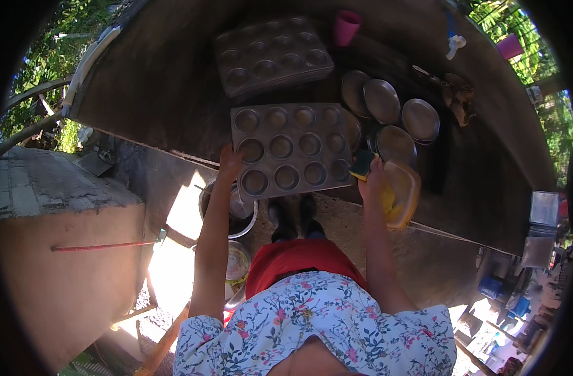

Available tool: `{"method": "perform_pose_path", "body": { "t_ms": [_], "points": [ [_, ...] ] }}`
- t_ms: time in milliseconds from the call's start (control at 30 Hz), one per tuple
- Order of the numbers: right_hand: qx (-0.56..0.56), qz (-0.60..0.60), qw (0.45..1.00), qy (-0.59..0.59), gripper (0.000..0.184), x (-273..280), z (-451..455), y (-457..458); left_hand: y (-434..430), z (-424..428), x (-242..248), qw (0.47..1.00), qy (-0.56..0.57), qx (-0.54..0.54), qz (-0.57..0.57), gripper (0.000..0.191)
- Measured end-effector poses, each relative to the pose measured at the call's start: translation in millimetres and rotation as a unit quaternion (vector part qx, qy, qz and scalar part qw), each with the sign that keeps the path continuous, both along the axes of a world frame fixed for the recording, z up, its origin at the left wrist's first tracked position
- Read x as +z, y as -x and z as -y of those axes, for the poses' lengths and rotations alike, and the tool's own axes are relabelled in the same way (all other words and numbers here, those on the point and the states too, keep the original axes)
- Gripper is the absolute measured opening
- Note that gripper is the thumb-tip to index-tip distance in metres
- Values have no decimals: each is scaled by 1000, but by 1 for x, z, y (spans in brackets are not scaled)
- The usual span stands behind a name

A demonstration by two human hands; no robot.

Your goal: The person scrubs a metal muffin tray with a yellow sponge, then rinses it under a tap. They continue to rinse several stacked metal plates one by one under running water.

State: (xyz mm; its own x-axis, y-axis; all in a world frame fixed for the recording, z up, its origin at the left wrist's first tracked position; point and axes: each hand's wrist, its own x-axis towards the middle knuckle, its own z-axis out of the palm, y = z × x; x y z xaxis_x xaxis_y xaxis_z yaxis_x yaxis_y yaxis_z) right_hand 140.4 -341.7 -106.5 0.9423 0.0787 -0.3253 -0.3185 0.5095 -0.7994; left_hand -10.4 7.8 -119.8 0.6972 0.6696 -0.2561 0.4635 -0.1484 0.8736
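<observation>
A metal muffin tin with several round cups is held tilted in front of me. My left hand grips its left edge, the thumb on the upper face near a cup. At the tin's right edge, my right hand holds a yellow sponge with a dark green scouring side. The sponge lies against or very close to the rim; I cannot tell which. Just beyond my right hand sits a yellowish plastic tub with something yellow inside. Both forearms are bare.
A stack of muffin tins stands behind on the dark counter. Round metal pans lie to the right, near a pink cup. Below the counter edge are a large metal pot and a red-handled tool by the wall.
</observation>
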Motion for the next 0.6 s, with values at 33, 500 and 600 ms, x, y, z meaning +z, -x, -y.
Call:
{"method": "perform_pose_path", "body": {
  "t_ms": [33, 500, 600],
  "points": [
    [47, -21, 997, -57, 30, 2, 9, 1, 0, 2, -2, 994, 85, 15, 74, 29],
    [-13, -208, 942, -265, 34, -18, -76, 0, 4, -16, 111, 964, -33, -17, 264, 17],
    [-6, -252, 928, -274, 45, -16, -127, -30, 5, -11, 122, 966, -71, -18, 246, 19]
  ]
}}
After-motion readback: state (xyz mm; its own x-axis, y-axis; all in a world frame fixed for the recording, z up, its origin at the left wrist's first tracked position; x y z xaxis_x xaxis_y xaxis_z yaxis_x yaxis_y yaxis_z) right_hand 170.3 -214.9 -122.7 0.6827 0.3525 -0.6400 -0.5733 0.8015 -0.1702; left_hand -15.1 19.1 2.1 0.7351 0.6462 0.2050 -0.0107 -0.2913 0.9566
